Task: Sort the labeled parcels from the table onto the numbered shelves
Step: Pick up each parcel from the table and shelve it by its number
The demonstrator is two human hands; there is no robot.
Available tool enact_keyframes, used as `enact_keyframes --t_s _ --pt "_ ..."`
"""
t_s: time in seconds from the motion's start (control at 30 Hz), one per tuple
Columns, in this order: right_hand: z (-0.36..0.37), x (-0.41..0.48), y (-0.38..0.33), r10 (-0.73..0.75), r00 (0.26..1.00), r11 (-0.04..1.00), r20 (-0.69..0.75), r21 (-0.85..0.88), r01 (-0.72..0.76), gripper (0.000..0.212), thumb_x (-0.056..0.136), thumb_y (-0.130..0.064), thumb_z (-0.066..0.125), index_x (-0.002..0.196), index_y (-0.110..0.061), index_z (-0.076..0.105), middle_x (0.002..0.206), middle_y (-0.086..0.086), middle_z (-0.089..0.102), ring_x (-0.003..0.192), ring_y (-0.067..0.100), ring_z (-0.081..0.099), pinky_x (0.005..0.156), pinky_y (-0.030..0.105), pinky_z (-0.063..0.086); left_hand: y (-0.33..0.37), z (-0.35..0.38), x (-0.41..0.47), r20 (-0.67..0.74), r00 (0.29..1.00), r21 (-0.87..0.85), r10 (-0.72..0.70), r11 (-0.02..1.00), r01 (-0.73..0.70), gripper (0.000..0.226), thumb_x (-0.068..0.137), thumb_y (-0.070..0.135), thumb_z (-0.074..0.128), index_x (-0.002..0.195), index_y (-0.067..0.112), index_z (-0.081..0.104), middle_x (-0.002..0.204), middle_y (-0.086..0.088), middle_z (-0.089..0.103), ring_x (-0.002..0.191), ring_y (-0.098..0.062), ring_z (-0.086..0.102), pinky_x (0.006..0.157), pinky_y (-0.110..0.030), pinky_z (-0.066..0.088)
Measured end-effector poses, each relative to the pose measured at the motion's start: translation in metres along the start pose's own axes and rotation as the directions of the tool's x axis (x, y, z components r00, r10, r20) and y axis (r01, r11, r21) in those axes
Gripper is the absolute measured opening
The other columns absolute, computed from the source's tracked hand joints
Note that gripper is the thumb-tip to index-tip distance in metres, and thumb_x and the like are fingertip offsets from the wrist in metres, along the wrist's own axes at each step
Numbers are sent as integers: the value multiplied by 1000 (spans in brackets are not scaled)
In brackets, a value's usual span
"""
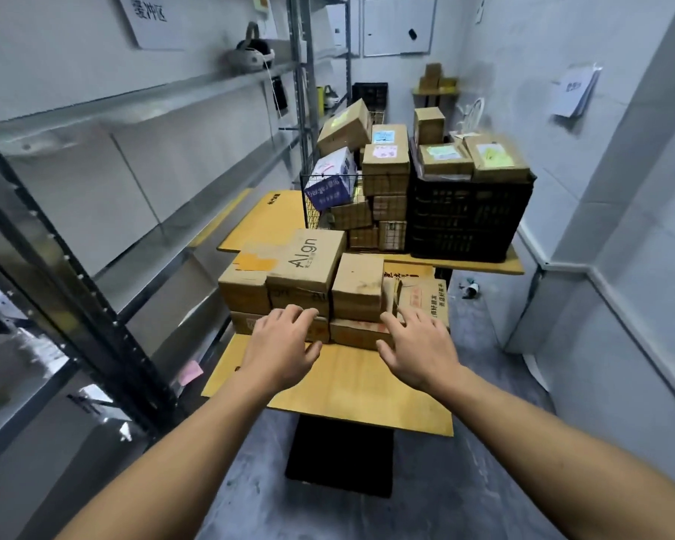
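Observation:
A stack of brown cardboard parcels stands on the near wooden table (351, 387). A box printed "Align" (308, 259) tops the stack at the left, and a smaller plain box (357, 282) sits to its right. Below them lie flatter boxes (357, 333). My left hand (279, 342) reaches toward the stack's front with spread, relaxed fingers, its fingertips at the lower boxes. My right hand (417, 344) hovers beside it, fingers also spread, in front of the small box. Neither hand holds anything.
Metal shelving (141, 157) runs along the left wall. On the far table (480, 265) stand a wire basket (328, 196) and a black crate (468, 216), both piled with labelled parcels. A pink note (191, 372) sticks to a lower shelf edge. Grey floor lies to the right.

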State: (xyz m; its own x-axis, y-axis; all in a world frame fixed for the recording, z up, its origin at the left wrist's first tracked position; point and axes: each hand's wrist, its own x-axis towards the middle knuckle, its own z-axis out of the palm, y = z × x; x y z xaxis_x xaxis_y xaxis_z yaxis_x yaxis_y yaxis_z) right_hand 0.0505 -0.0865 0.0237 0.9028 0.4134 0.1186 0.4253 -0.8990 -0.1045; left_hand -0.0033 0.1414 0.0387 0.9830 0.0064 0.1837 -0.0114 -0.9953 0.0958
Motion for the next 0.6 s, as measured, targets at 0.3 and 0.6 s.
enact_keyframes --t_s 0.3,0.6 --pt "37 92 18 78 996 997 40 -7 -78 50 98 -53 43 141 -29 42 142 4 49 130 26 46 104 45 40 -17 46 121 38 993 -15 115 993 -115 52 94 50 48 141 30 39 139 4 48 129 -22 42 107 -40 35" --pt "63 158 34 199 971 977 131 47 -206 49 100 -51 39 144 -29 37 141 3 45 128 25 44 104 43 39 -29 89 203 44 962 -8 268 963 -268 47 88 47 50 130 27 53 123 2 60 115 -25 54 100 -41 40"
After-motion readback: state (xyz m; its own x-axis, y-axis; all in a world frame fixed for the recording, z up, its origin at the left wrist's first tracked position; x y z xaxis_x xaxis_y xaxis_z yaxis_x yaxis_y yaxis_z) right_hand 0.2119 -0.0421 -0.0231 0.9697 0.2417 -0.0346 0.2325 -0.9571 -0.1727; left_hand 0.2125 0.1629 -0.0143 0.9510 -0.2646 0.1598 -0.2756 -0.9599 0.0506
